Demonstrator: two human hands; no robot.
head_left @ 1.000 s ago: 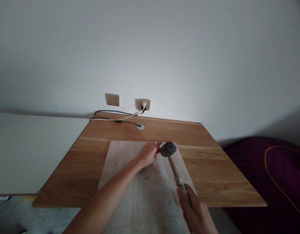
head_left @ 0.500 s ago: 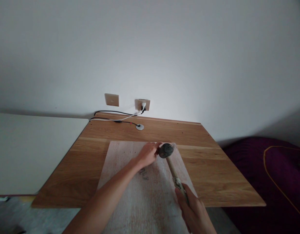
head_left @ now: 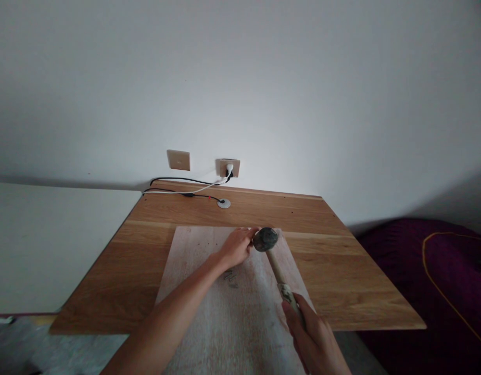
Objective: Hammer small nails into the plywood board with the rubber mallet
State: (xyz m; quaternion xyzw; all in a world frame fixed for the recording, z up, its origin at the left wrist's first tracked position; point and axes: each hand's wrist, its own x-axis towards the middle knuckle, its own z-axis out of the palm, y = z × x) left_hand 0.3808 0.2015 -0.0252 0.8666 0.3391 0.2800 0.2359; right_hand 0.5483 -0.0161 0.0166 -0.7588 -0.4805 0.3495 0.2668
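My right hand (head_left: 313,330) is wrapped round the wooden handle of a hammer (head_left: 276,268), whose dark, rounded head is near the far right part of a pale wooden board (head_left: 225,323). Close to the left of that head, my left hand (head_left: 238,246) rests over the board with its fingers bent together. The hammer head covers those fingertips, so whatever they pinch is hidden. Dark scribbled marks and a few small holes show on the board, left of the hammer.
Under the board lies a brown wooden tabletop (head_left: 353,281). At its back, cables (head_left: 178,191) run to a wall socket (head_left: 227,167) and a round grommet (head_left: 224,203). A white surface (head_left: 61,245) adjoins on the left; a purple cushioned seat (head_left: 404,271) stands on the right.
The hammer head has shifted very slightly up and my right hand a little to the right. My left hand stays in the same place.
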